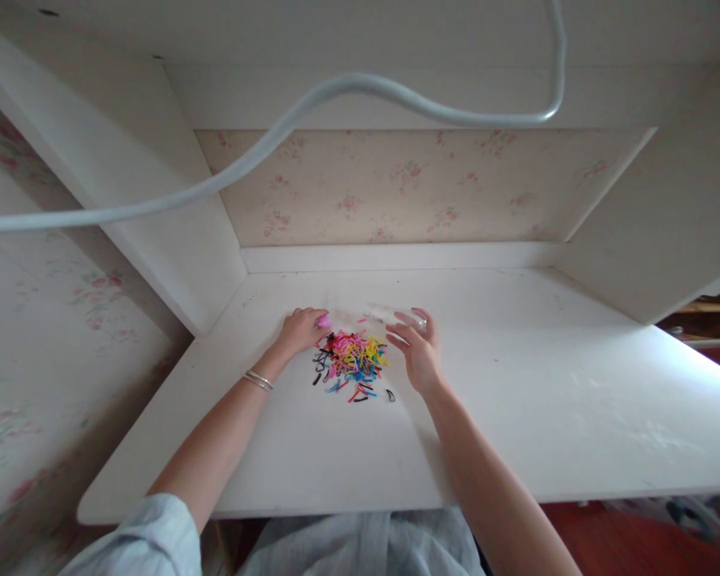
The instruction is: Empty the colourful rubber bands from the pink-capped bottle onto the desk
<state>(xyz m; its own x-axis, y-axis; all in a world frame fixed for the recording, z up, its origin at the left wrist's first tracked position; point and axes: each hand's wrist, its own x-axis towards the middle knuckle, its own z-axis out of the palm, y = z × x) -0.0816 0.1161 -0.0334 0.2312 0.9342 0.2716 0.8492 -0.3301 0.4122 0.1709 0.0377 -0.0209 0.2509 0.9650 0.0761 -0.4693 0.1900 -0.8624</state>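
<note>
A loose pile of small elastic bands [354, 356] in pink, yellow, blue, red and black lies on the white desk between my hands. At its upper left, the fingers of my left hand [301, 330] are closed on a small pink piece [323, 321]; its exact kind is unclear. On the other side of the pile, my right hand [420, 348] has its thumb and fingers around one end of a clear plastic container [416, 322]. That container lies on its side, pointing left, its far end blurred. A single black band [390, 395] sits apart near the front.
The white desk [516, 416] has side panels left [198, 264] and right [636, 256] and a raised strip [396, 258] at the back. A thick white cable [360, 84] crosses overhead, near the camera. Flowered wallpaper [348, 192] covers the wall behind.
</note>
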